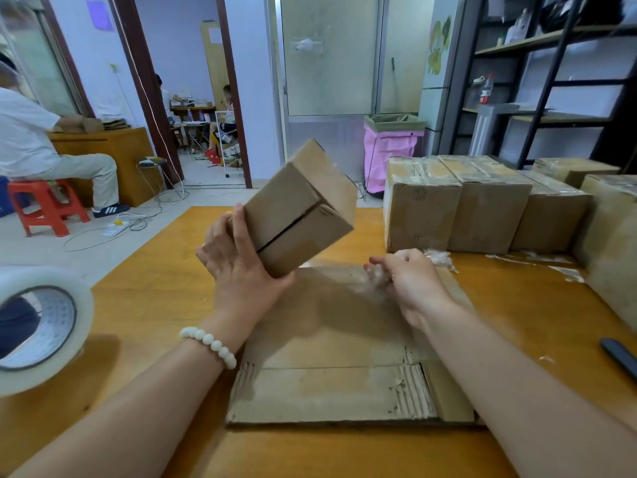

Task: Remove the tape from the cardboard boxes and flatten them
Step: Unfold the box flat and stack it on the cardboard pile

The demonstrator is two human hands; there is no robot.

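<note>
My left hand grips a small brown cardboard box by its near end and holds it tilted above the table, its flap seam facing me with no tape visible on it. My right hand is curled around a crumpled wad of clear tape, low over a flattened cardboard box that lies on the orange table. A row of taped, closed boxes stands at the table's right back.
A big roll of clear tape lies at the left edge. A dark pen-like tool lies at the right edge, tape scraps beyond it. A seated person on a red stool is at far left; a pink bin stands behind the table.
</note>
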